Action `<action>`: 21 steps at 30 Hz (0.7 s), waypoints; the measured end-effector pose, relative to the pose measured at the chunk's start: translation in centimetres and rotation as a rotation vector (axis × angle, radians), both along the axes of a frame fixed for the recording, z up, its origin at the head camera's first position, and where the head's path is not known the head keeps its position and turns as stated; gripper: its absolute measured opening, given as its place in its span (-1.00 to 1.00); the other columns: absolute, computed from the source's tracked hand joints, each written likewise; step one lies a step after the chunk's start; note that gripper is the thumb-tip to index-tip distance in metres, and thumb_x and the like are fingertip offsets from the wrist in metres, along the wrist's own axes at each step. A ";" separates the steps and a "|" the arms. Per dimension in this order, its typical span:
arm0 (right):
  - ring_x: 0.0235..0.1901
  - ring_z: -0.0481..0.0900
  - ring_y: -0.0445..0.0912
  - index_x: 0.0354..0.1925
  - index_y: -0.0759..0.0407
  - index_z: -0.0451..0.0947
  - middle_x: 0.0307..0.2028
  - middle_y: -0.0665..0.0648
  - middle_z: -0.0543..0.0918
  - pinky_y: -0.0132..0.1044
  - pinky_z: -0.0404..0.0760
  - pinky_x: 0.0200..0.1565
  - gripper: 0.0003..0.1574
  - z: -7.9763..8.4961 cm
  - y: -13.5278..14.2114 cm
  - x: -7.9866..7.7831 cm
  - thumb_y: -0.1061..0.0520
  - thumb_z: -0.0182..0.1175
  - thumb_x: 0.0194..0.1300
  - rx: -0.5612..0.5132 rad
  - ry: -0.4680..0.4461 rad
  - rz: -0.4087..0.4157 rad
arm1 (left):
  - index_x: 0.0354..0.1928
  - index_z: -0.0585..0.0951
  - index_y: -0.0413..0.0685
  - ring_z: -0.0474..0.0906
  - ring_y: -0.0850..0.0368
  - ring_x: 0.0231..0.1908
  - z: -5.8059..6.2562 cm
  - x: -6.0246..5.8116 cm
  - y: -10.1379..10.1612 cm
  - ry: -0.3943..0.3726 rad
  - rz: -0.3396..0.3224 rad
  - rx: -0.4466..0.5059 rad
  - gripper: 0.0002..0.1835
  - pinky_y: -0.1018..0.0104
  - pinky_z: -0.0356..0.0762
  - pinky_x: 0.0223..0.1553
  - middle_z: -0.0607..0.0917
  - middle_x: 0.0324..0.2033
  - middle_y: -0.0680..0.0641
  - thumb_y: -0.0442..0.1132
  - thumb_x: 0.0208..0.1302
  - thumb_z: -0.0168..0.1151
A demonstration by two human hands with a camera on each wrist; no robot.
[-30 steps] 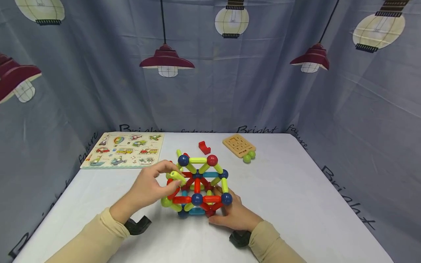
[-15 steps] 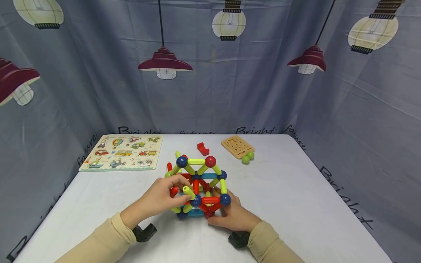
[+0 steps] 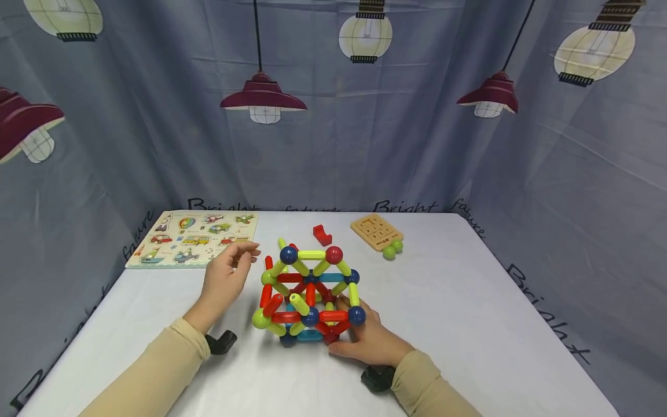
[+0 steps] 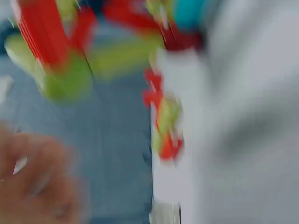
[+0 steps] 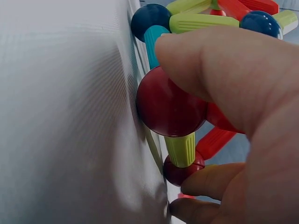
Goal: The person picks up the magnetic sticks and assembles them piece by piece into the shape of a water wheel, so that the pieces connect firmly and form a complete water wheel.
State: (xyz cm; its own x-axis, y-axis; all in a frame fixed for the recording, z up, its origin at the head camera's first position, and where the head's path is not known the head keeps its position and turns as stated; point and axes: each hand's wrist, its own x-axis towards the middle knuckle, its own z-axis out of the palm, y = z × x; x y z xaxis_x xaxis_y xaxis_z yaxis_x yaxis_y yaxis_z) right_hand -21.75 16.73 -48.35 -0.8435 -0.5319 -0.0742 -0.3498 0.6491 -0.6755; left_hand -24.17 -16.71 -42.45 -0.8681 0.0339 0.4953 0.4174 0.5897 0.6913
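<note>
A structure of magnetic sticks and balls [image 3: 310,295] stands on the table, in red, blue and light green. My right hand [image 3: 372,341] holds its lower right side. In the right wrist view the thumb lies on a dark red ball [image 5: 168,105], with fingers at another dark red ball [image 5: 180,173] behind it. A light green stick [image 3: 299,304] slants up from a front blue ball [image 3: 310,316], its other end free. Left of the structure my left hand [image 3: 224,284] is raised, loosely bent and holding nothing; it is blurred in the left wrist view.
A vehicle picture puzzle board [image 3: 193,240] lies at the back left. Behind the structure is a red curved block [image 3: 322,234]. A small wooden board [image 3: 377,231] lies at the back right, with two green balls [image 3: 393,249] beside it.
My left hand brought the light green stick down to the front blue ball, let go of it, and moved up and left. My right hand has stayed at the structure.
</note>
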 end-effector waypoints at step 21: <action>0.59 -0.12 0.17 0.61 -0.21 0.13 0.62 0.05 0.07 0.37 0.02 0.42 0.20 0.1 0.2 0.0 -0.36 0.45 0.15 -0.021 -0.003 0.009 | -0.13 0.81 0.02 0.64 -0.02 -0.08 -2.6 -5.1 -1.2 -0.136 -0.153 -0.863 -0.83 0.02 0.65 0.09 0.73 -0.12 -0.05 -0.33 0.26 0.45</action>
State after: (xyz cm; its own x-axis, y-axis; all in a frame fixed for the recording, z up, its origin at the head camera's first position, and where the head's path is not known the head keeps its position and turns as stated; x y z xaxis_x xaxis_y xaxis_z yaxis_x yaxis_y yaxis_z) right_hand -21.79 16.91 -48.26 -0.8383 -0.5413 -0.0654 -0.3539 0.6314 -0.6900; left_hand -29.26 -17.95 -45.05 -0.8728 0.4687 0.1362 0.4813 0.8728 0.0808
